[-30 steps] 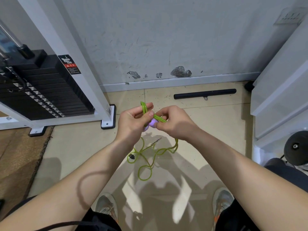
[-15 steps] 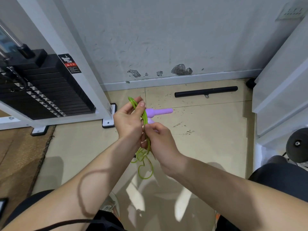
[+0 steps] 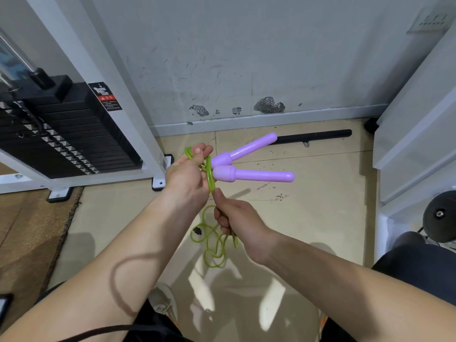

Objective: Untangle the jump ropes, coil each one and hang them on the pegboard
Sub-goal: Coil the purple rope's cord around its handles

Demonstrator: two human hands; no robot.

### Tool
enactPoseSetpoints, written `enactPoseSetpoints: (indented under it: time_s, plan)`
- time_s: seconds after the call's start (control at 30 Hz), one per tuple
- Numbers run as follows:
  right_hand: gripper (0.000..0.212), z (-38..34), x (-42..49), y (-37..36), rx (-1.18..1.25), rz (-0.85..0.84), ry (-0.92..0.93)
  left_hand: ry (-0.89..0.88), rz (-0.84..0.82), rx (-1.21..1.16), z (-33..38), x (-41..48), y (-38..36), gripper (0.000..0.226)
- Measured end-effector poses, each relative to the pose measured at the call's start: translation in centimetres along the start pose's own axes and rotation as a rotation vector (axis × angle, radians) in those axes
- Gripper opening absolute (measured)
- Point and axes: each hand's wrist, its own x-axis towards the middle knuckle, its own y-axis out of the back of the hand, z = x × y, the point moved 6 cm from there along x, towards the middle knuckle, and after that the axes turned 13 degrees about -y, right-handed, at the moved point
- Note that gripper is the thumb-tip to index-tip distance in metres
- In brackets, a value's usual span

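The green rope is held in the air over the tiled floor, in the middle of the view, between both hands. The left hand is the farther one: its fingers are curled round the top of the rope, a green bend sticking out past the thumb, and the two purple handles sit just right of it. The upper handle slants to the far right, and the lower handle points almost straight right; their thick ends lie close together beside the rope. The right hand, nearer and just below the left, is closed round the rope strands that run down from the handles. Below it the rope hangs in several loose loops, with a small black piece on one of them. On the floor by the far wall lies a black bar. To the left stands a black weight stack in a white frame, with a brown mat on its near side. A shoe shows near the bottom edge.
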Motion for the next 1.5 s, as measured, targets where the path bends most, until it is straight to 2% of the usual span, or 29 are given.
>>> enactPoseSetpoints:
  time_s: [0.13,0.2,0.27,0.37,0.47,0.53,0.57,0.67,0.73,0.83,0.93,1.0,1.07,1.13,1.2,1.33,1.4,1.5]
  plan:
    - [0.025,-1.1,0.5,2.2,-0.161,-0.051,0.169,-0.001,-0.045,0.062,1.2,0.3,0.8,0.017]
    - [0.027,-1.9,0.5,3.6,-0.262,-0.082,0.22,-0.026,-0.096,0.158,1.6,0.3,1.2,0.018]
    - [0.019,-2.6,0.5,4.7,-0.338,-0.137,0.257,-0.054,-0.159,0.27,1.7,0.2,1.4,0.018]
    - [0.012,-3.3,0.6,6.1,-0.381,-0.148,0.219,-0.136,-0.316,0.491,1.6,-0.2,1.1,0.021]
    - [0.02,-3.6,0.6,7.0,-0.481,-0.161,0.182,-0.307,-0.497,0.711,1.9,-0.7,0.4,0.023]
    - [0.021,-3.6,0.6,7.0,-0.447,-0.233,0.122,-0.474,-0.616,0.905,2.4,-0.8,-0.1,0.024]
    - [0.018,-3.5,0.6,6.9,-0.394,-0.276,0.07,-0.518,-0.668,0.963,2.6,-0.9,-0.3,0.024]
    - [0.03,-3.7,0.5,6.8,-0.328,-0.313,-0.064,-0.596,-0.78,1.063,3.0,-1.3,-0.8,0.023]
    - [0.027,-4.5,-0.1,6.4,-0.471,-0.235,0.002,-0.713,-0.81,1.163,3.3,-1.6,-1.2,0.022]
    - [0.012,-5.5,-0.5,5.6,-0.66,0.018,0.121,-0.922,-0.801,1.325,3.4,-1.8,-1.9,0.017]
    - [0.021,-5.7,-0.2,5.9,-0.766,0.285,0.134,-0.915,-0.823,1.463,2.3,-2.1,-2.6,0.005]
    - [0.032,-5.5,-0.2,5.8,-0.813,0.303,0.095,-0.87,-0.866,1.5,1.6,-2.8,-3.0,0.006]
    - [0.035,-5.2,-0.1,5.7,-0.734,0.247,0.075,-0.888,-0.892,1.505,1.3,-3.3,-3.3,0.01]
    - [0.025,-5.3,-0.1,5.6,-0.571,0.244,0.122,-0.958,-0.854,1.468,1.8,-3.3,-3.4,0.009]
    - [0.017,-5.1,-0.5,5.5,-0.397,0.291,0.159,-1.025,-0.762,1.39,2.3,-3.1,-3.3,0.018]
    - [0.016,-4.2,-2.4,2.4,-0.451,0.245,0.287,-1.123,-0.499,1.249,2.6,-2.3,-2.4,0.026]
    - [0.025,-3.4,-3.4,0.7,-0.439,0.173,0.299,-1.076,-0.364,1.147,2.6,-1.4,-1.7,0.031]
    - [0.037,-3.0,-4.2,-0.9,-0.432,0.167,0.429,-0.947,-0.104,0.944,2.9,-0.2,-0.7,0.028]
